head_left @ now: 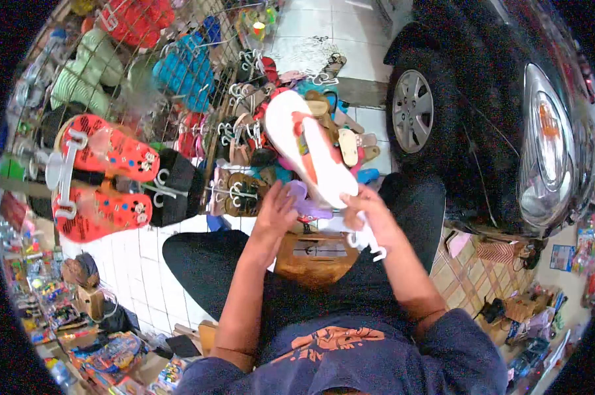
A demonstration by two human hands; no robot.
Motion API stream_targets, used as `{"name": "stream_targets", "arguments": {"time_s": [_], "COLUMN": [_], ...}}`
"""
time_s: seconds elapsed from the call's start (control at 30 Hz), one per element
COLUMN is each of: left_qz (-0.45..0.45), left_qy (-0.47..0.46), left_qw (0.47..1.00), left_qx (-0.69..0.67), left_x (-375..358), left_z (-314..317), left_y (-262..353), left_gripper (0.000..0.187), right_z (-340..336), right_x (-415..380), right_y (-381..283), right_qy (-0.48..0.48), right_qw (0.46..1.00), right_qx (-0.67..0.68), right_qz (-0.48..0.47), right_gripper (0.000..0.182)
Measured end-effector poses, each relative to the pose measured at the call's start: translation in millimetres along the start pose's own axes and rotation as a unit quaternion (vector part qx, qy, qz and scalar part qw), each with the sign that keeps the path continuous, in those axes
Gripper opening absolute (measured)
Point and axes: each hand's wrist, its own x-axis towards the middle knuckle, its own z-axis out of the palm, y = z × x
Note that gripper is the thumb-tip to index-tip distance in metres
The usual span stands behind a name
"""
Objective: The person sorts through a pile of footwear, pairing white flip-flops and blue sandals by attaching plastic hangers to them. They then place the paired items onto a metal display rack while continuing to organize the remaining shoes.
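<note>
My right hand (368, 209) is closed on the heel end of a white flip-flop (285, 113) with red straps, tilted up in front of me; a second sole seems to lie behind it. From the same hand a white plastic shoe hanger (364, 242) hangs down. My left hand (278, 209) has its fingers stretched out and apart, beside a purple sandal (300, 192). Whether its fingertips touch the purple sandal is blurred. Beyond both hands lies a heap of mixed sandals (349, 146), partly covered by the white flip-flop.
Red flip-flops (106, 209) on a white hanger hang at the left from a wire rack (179, 66). A black car (482, 118) stands close on my right. A round wooden stool (316, 266) is between my legs. Piles of goods (113, 355) lie at lower left.
</note>
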Motion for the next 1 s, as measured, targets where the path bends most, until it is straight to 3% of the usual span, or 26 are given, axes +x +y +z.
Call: {"name": "stream_targets", "arguments": {"time_s": [0.07,0.1,0.17,0.33,0.4,0.53,0.67,0.7,0.73,0.83,0.97,1.0], "left_qz": [0.050,0.030,0.004,0.086,0.071,0.046,0.065,0.065,0.076,0.096,0.095,0.090], "left_qy": [0.013,0.014,0.061,-0.016,-0.086,-0.022,-0.046,-0.048,-0.028,-0.027,-0.057,-0.065], "left_qw": [0.999,0.998,0.991,0.991,0.975,0.962,0.960,0.961,0.964,0.961,0.955,0.959], "left_qx": [0.001,-0.058,-0.121,-0.098,-0.190,-0.269,-0.268,-0.266,-0.254,-0.257,-0.274,-0.262], "left_x": [-6,-1,-4,11,16,10,17,18,19,19,16,15], "left_z": [-2,-25,-37,-38,-41,-42,-51,-54,-56,-59,-64,-66], "left_y": [-5,-26,-33,-29,-37,-49,-54,-55,-54,-50,-46,-46], "left_gripper": [0.094,0.090,0.080,0.076,0.070,0.063,0.061,0.061,0.062,0.062,0.064,0.066], "right_z": [-8,-8,-7,-9,-13,-17,-39,-31,-29,-25,-31,-26], "right_x": [10,15,20,29,36,41,66,61,60,52,54,51], "right_y": [40,47,55,65,75,66,77,63,56,46,57,55], "right_qy": [-0.122,-0.130,-0.208,-0.192,-0.212,-0.238,-0.222,-0.232,-0.230,-0.040,0.018,-0.001], "right_qw": [0.990,0.989,0.967,0.963,0.935,0.905,0.932,0.915,0.916,0.875,0.886,0.917], "right_qx": [0.062,0.064,-0.119,-0.182,-0.282,-0.352,-0.286,-0.330,-0.328,-0.469,-0.453,-0.387], "right_qz": [0.041,0.043,0.083,0.057,-0.029,-0.022,0.000,-0.007,-0.010,0.113,0.096,0.093], "right_gripper": [0.033,0.033,0.039,0.040,0.036,0.026,0.021,0.034,0.034,0.056,0.054,0.054]}}
